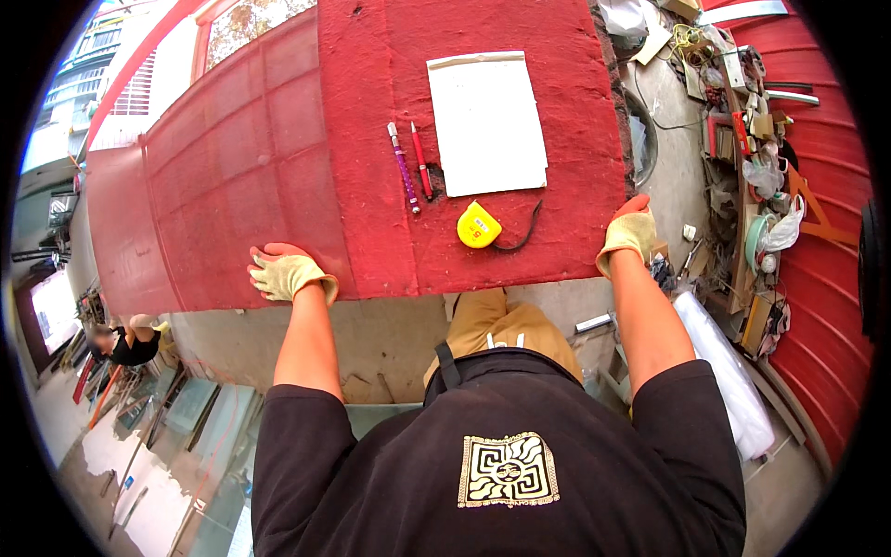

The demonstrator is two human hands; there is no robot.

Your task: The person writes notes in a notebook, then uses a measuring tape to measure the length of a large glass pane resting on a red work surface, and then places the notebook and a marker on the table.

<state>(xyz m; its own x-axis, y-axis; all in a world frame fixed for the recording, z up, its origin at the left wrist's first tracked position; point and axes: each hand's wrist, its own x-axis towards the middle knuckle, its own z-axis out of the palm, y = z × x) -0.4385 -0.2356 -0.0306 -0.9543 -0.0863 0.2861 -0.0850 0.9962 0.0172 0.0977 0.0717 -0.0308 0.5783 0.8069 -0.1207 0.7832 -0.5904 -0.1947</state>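
My left hand (284, 273), in a cream work glove with orange fingers, rests at the near edge of a red-covered table (399, 265). Its fingers are spread on a clear, shiny sheet (243, 176), which looks like glass. At the table's near right corner lies my right hand (630, 234), gloved the same way, its fingers extended over the edge. Between the hands, nearer the right one, sits a yellow tape measure (479, 226) with a dark strap. Beyond it are a white paper pad (489, 125), a red pen (421, 160) and a purple pen-shaped tool (404, 169).
Cluttered shelving (742, 167) stands along a red corrugated wall (826, 111) on the right. A plastic-wrapped roll (729, 381) leans below it. Glass panes (192, 408) stand at the lower left, where another person (132, 343) is crouched or seated farther off.
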